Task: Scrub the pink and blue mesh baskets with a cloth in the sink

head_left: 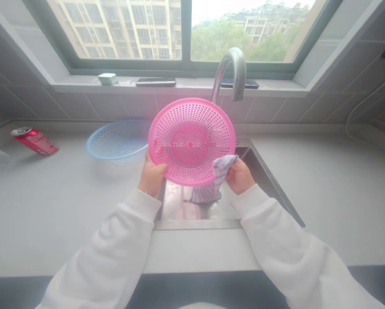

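A round pink colander [190, 143] is held up over the sink, its inside turned toward me. My left hand [151, 176] grips its lower left rim, with the thumb on the inner side. At the lower right rim, my right hand [240, 175] is closed on a striped greyish-purple cloth [223, 167], which is folded over the colander's edge. The rest of the cloth hangs behind and below the colander, above the sink floor. My right fingertips are partly hidden by the cloth.
The steel sink [270, 189] is set in a white counter [324, 184]. A curved faucet [239, 73] rises behind the colander. On the left are a blue colander [115, 139] and a tilted red can [38, 141]. The windowsill holds a pale green block [108, 79] and a flat dark object [155, 82].
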Motion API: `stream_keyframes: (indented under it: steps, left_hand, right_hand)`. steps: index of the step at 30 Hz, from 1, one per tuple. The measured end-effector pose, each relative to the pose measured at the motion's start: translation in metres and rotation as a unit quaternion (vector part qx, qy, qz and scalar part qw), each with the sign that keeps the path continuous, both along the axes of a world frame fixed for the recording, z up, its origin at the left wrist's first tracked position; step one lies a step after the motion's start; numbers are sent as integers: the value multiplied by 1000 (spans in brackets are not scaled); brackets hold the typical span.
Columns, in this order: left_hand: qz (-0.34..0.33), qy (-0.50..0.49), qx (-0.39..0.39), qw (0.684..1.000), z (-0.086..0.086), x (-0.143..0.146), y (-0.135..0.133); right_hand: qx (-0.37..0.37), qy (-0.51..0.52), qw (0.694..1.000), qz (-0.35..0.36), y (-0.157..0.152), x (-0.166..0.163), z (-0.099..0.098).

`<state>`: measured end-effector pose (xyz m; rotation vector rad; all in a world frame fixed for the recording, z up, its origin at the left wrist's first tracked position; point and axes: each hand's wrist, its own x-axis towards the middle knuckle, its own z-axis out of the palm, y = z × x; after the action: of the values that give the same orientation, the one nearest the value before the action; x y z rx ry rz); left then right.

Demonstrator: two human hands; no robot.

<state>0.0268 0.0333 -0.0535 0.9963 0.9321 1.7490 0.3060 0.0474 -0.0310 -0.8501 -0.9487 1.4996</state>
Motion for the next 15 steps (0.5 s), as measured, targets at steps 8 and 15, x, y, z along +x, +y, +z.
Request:
stream_keyframes:
  steps: [8,15]
  left_hand:
    - [19,-50,74,996,-5,35,-12]
    - [-23,-28,-28,999,10,11,-7]
  right_hand:
    - [-26,10,998,49,-13,-21,-4]
    - [-3,-8,1000,2,-1,-1,-1]
